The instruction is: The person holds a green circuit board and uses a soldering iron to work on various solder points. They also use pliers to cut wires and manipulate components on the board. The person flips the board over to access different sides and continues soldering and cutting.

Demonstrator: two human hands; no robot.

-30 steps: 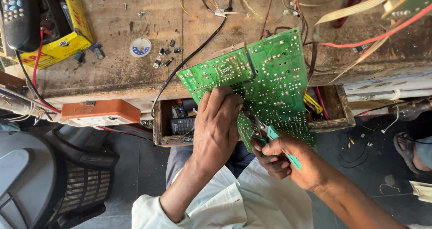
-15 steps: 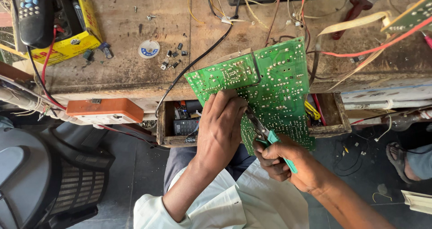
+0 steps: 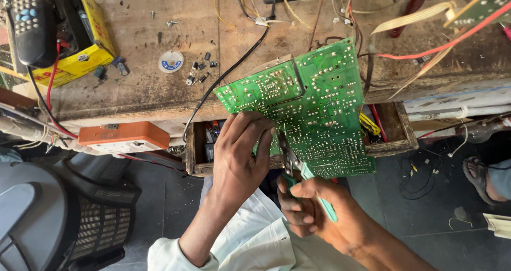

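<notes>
Teal-handled pliers (image 3: pixel 301 171) are gripped in the right hand (image 3: pixel 314 210), their tip set against a green circuit board (image 3: pixel 308 111) held by the left hand (image 3: pixel 242 154) above an open drawer (image 3: pixel 394 130), before the cluttered tabletop (image 3: pixel 143 84).

Even, soft daylight; worktop (image 3: pixel 159 84) bright, floor beneath dimmer. Shadows faint. Focus sharp centrally; slight wide-angle stretch at edges.
</notes>
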